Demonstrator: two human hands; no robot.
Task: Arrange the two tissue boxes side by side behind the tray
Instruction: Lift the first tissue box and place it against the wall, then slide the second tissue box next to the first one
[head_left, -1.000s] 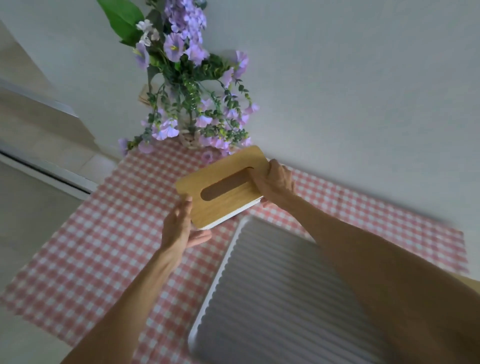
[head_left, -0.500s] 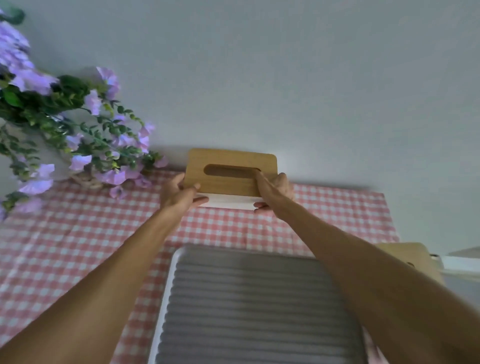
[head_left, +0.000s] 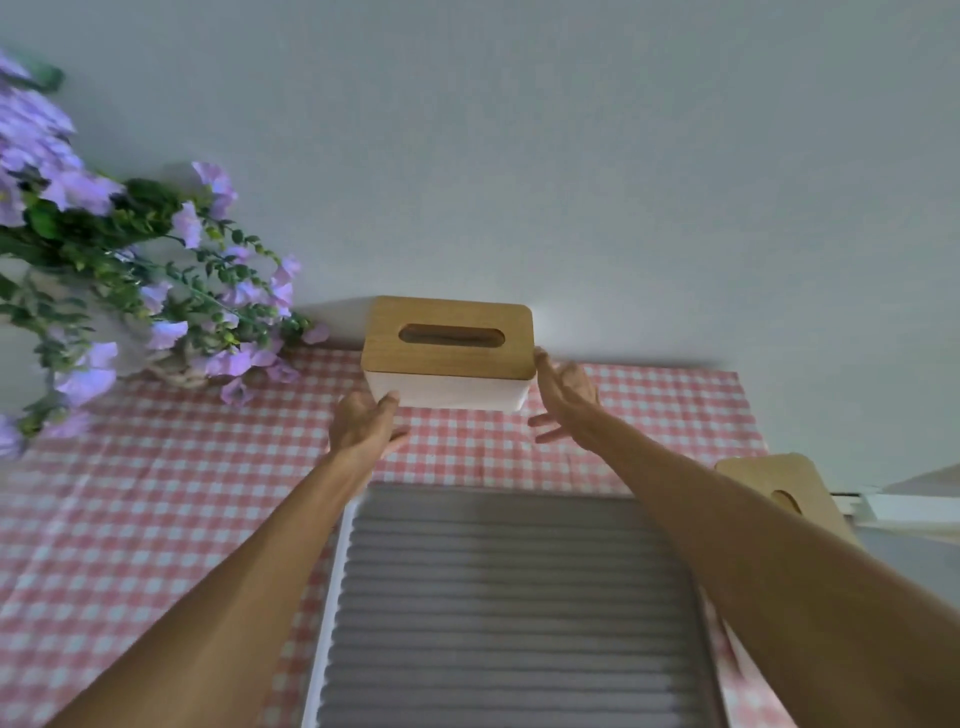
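One tissue box (head_left: 449, 358), white with a wooden slotted lid, stands on the checked cloth against the wall, behind the tray's far edge. My left hand (head_left: 363, 426) is at its lower left corner, thumb touching the front face, fingers loose. Just off the box's right end, my right hand (head_left: 566, 400) has its fingers spread and holds nothing. The second tissue box (head_left: 779, 491) lies at the right, off the cloth, partly hidden by my right forearm. The tray (head_left: 332, 597) has a white rim and a grey ribbed mat, and sits between my arms.
A bunch of purple flowers (head_left: 130, 291) in a woven holder stands at the back left, its sprays reaching close to the box's left side. The pink checked cloth (head_left: 156, 493) covers the table. A white wall runs right behind the box.
The box went from held in both hands to standing against the wall. My right hand has come off it and opened; my left grip has loosened. The view has shifted right.
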